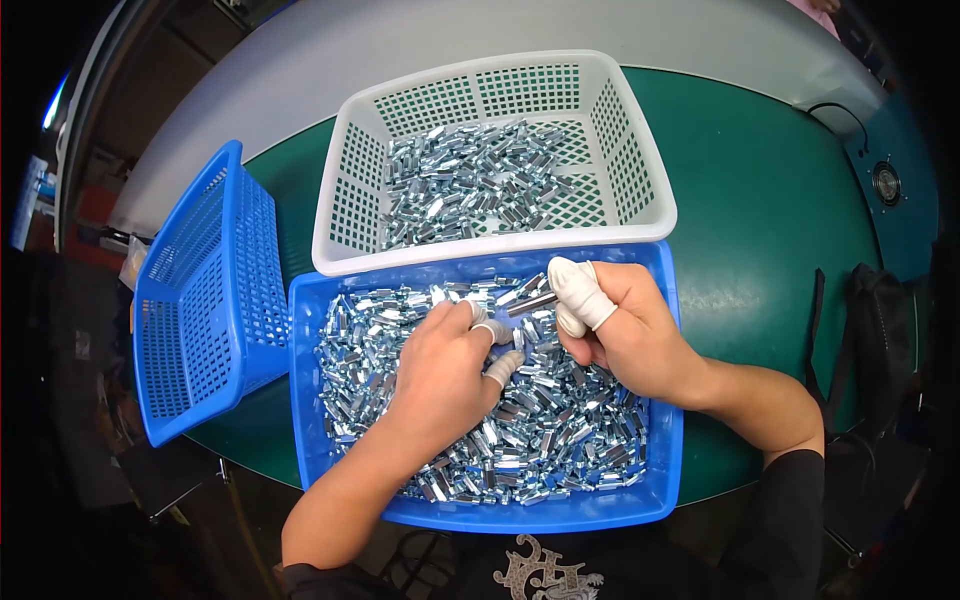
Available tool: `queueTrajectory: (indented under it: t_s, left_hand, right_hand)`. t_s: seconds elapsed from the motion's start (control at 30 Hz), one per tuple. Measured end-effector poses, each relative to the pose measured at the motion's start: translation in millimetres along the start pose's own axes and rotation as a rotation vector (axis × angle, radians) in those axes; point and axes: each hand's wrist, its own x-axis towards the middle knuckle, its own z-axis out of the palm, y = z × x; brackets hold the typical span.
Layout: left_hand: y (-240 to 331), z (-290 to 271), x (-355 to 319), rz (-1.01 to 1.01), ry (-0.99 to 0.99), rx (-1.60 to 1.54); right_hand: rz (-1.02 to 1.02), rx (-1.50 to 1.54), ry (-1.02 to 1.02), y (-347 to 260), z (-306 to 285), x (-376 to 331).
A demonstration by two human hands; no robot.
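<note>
A blue bin in front of me holds a deep spread of shiny hexagonal metal standoffs. My right hand, with white finger cots on its thumb and fingers, pinches at least one metal standoff above the right half of the bin. My left hand hangs palm down over the middle of the bin. Its cot-covered thumb and forefinger are apart, close to the pieces. Whether the left fingertips touch any piece is hard to make out.
Behind the bin, a white perforated basket holds a smaller heap of the same pieces. A blue perforated basket stands tilted at the left. A green mat covers the table. A teal device with a fan is at the far right.
</note>
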Motion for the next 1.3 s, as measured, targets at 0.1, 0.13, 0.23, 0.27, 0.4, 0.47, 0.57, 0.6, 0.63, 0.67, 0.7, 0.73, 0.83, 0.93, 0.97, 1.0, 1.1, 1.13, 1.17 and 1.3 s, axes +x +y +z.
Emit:
queueTrajectory:
  t_s: [0.1, 0.13, 0.23, 0.27, 0.4, 0.47, 0.57, 0.6, 0.63, 0.67, 0.7, 0.73, 0.83, 0.93, 0.97, 1.0, 1.1, 1.13, 1.17, 1.3]
  left_hand:
    - [6, 2, 3, -0.022, 0.075, 0.061]
    - [6, 2, 3, -0.035, 0.124, 0.058]
    - [-1, 5, 4, -0.035, 0.092, 0.008]
    - [-2, 4, 4, -0.027, 0.071, -0.017]
    - [0, -5, 4, -0.027, 0.111, -0.114]
    - [-3, -8, 3, -0.008, 0.066, -0.094]
    - [1, -19, 1, -0.238, 0.044, -0.52]
    - [0, -19, -1, -0.215, 0.088, -0.622]
    - [-3, -17, -1, -0.169, 0.134, -0.723]
    - [-4, -17, 2, -0.122, 0.179, -0.826]
    - [2, -19, 0, -0.193, 0.21, -0.954]
    - [5, -20, -1, -0.192, 0.209, -0.955]
    - [10, -22, -1, -0.274, 0.216, -1.24]
    - [12, -19, -3, -0.295, 0.206, -1.223]
    - [8, -16, -4, -0.284, 0.205, -1.184]
    - [6, -15, -5, -0.288, 0.206, -1.184]
    - [3, -14, -5, -0.182, 0.178, -0.802]
    - [4, -13, -6, -0.182, 0.178, -0.798]
    - [4, -11, -8, -0.132, 0.18, -0.788]
    - [8, -10, -5, 0.022, 0.26, -0.701]
  right_hand:
    - [-0.009, -0.006, -0.013, -2, 1, 0]
    - [-0.01, 0.007, -0.005, -2, 2, 0]
    - [-0.04, -0.035, -0.013, 2, 2, 1]
    - [-0.071, -0.086, -0.021, 3, 2, 1]
    - [-0.051, -0.076, 0.002, 5, 3, 0]
    - [-0.032, -0.047, 0.012, 1, 4, -2]
    - [-0.024, -0.011, 0.019, -2, 5, -2]
    - [-0.029, -0.006, 0.016, -2, 4, -2]
    - [-0.037, -0.004, 0.012, 0, 4, -2]
    - [-0.038, -0.003, 0.018, 0, 3, -2]
    - [-0.035, -0.004, 0.03, 0, 4, -1]
    - [-0.032, -0.007, 0.037, 0, 4, -1]
    - [-0.035, 0.013, 0.027, 1, 3, -1]
    - [0.0, 0.053, 0.031, -2, 2, -2]
    - [0.003, 0.053, 0.029, -1, 2, -2]
    - [-0.011, 0.052, 0.029, -1, 2, -2]
    - [-0.052, -0.026, 0.013, 5, 3, 0]
    - [-0.079, -0.102, -0.01, 9, 4, 1]
    - [-0.111, -0.146, -0.119, 13, 6, 2]
    - [-0.001, -0.093, -0.136, 4, 4, 1]
